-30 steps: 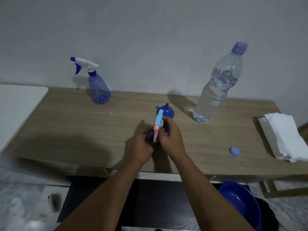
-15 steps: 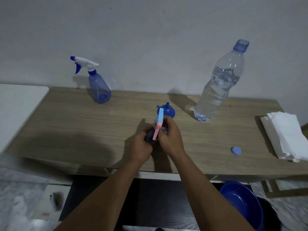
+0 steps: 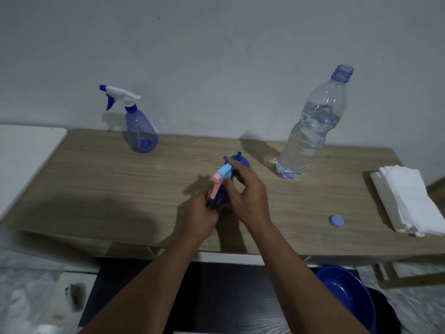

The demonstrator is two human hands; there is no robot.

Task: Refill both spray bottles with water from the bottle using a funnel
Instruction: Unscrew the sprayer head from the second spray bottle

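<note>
The small spray bottle (image 3: 219,200) is in the middle of the table (image 3: 96,189), near the front edge, held in both hands. I cannot tell if its bottom touches the wood. The left hand (image 3: 201,219) has its fingers wrapped tight round the dark blue body. The right hand (image 3: 252,198) has its fingers curled round the pink and light blue sprayer top (image 3: 224,171), with one finger reaching over it.

A second ago the sprayer top pointed straight away from the person. Now it has swung round and points to the left. The right hand has turned with it. That looks like twisting, so I think the top is being unscrewed. It is still on the bottle, so no water can go in yet.

Just behind the hands the blue funnel (image 3: 240,161) sits upside down on the table, ready to use. To the right stands the big water bottle (image 3: 310,136), more than half full and already open. Its cap (image 3: 336,221) lies near the front right. The other spray bottle (image 3: 140,133) waits at the back left with its white top still on and looks nearly empty.

A pile of paper napkins (image 3: 409,201) lies at the right end. A blue bowl (image 3: 346,297) sits below the table.
</note>
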